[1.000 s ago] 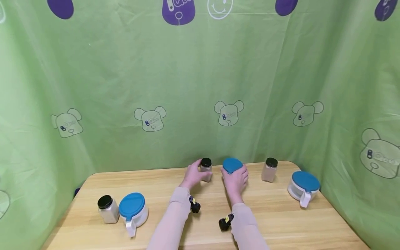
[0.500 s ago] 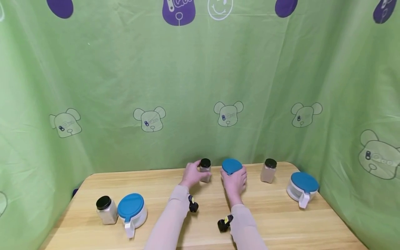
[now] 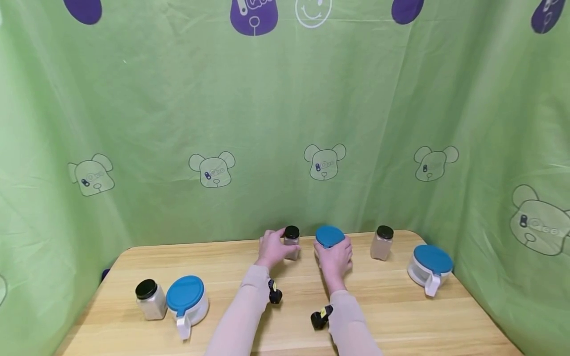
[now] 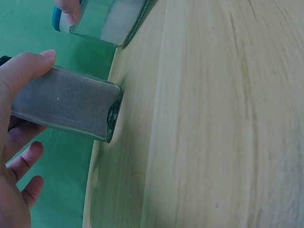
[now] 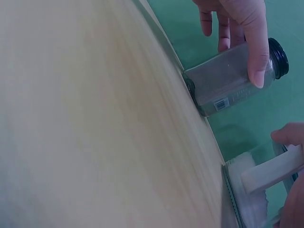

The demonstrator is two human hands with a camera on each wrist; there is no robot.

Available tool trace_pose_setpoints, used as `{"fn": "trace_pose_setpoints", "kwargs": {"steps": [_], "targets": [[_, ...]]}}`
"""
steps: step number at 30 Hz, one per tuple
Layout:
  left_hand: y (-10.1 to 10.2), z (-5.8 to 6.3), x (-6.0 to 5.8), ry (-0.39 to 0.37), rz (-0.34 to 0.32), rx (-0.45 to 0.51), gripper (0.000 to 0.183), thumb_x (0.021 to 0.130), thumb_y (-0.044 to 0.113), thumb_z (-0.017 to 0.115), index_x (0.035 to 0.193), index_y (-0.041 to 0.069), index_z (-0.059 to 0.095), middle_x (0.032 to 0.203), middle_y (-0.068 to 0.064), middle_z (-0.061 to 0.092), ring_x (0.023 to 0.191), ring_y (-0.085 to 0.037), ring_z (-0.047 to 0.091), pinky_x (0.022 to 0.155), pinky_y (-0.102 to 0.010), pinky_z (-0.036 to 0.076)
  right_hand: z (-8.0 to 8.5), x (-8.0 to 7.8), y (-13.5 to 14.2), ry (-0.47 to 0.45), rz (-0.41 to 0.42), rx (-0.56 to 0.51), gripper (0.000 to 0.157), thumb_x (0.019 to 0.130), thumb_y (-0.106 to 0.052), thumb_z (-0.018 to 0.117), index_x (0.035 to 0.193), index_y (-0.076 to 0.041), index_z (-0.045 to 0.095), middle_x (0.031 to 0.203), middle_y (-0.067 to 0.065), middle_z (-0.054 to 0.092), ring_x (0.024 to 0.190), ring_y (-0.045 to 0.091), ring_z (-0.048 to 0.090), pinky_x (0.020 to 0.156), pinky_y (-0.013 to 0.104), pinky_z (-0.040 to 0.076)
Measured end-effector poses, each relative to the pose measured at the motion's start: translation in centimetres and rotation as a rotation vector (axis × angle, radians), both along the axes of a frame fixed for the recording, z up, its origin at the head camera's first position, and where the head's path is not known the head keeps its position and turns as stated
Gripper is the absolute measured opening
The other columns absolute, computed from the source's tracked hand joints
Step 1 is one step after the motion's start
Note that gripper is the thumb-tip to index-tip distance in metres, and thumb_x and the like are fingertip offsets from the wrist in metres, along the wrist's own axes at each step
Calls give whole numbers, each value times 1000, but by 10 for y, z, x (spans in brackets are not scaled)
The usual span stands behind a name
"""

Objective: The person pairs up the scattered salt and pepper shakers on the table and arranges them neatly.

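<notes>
My left hand (image 3: 271, 249) grips a small square jar (image 3: 291, 242) with a black screw lid, near the back edge of the table. Its thumb lies along one side, and the other fingers reach behind. Grey-brown powder fills this jar (image 4: 66, 99) in the left wrist view. Just to the right, my right hand (image 3: 335, 255) holds a round clear jar with a blue lid (image 3: 329, 236) from above and the side. White powder (image 5: 251, 202) and a white handle (image 5: 270, 172) show on that jar in the right wrist view. Both jars stand upright, their bases at the tabletop.
Another black-lidded jar (image 3: 382, 245) and blue-lidded handled jar (image 3: 431, 264) stand at the right. A similar pair, a black-lidded jar (image 3: 152, 304) and a blue-lidded jar (image 3: 187, 300), stands front left. A green curtain (image 3: 267, 207) hangs behind the wooden table (image 3: 401, 316).
The head view shifts very slightly. Both hands keep their hold, and the jars stay where they were on the table.
</notes>
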State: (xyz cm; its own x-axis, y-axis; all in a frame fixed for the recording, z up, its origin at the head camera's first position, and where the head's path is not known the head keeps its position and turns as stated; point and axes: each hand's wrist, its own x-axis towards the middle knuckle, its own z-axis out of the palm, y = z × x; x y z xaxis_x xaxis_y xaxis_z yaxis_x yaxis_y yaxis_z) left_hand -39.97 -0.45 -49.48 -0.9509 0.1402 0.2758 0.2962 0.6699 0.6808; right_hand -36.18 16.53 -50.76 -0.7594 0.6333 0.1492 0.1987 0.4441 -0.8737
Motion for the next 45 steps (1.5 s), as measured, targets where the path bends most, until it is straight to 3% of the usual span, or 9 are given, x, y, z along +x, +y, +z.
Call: {"fn": "trace_pose_setpoints", "kwargs": {"steps": [11,20,32,45], "targets": [[-3,-4,5,-5,39,-13,83,67,54,83,135,12,59,124,-15,61,110,-28,47,90,-39,39,0,3,2,11,26,9,101,72,-38,82,147,-1,25,143,27,40,134,43,36,105,65,26],[-7,1,13,20,65,29,84,66,54,83,135,12,58,125,-18,58,112,-32,46,92,-43,40,4,6,6,5,50,17,100,72,-39,81,146,0,26,143,27,40,132,44,37,103,65,28],[-10,9,23,60,95,72,79,67,53,83,133,15,61,121,-13,64,114,-29,45,92,-43,36,8,10,10,-11,87,58,101,72,-43,81,145,1,27,142,27,42,130,44,40,104,65,31],[-14,9,31,87,121,94,78,66,53,84,130,15,63,118,-12,66,112,-27,48,93,-44,35,15,23,8,-18,139,80,101,72,-42,81,145,1,28,141,27,43,129,45,41,104,65,32]]}}
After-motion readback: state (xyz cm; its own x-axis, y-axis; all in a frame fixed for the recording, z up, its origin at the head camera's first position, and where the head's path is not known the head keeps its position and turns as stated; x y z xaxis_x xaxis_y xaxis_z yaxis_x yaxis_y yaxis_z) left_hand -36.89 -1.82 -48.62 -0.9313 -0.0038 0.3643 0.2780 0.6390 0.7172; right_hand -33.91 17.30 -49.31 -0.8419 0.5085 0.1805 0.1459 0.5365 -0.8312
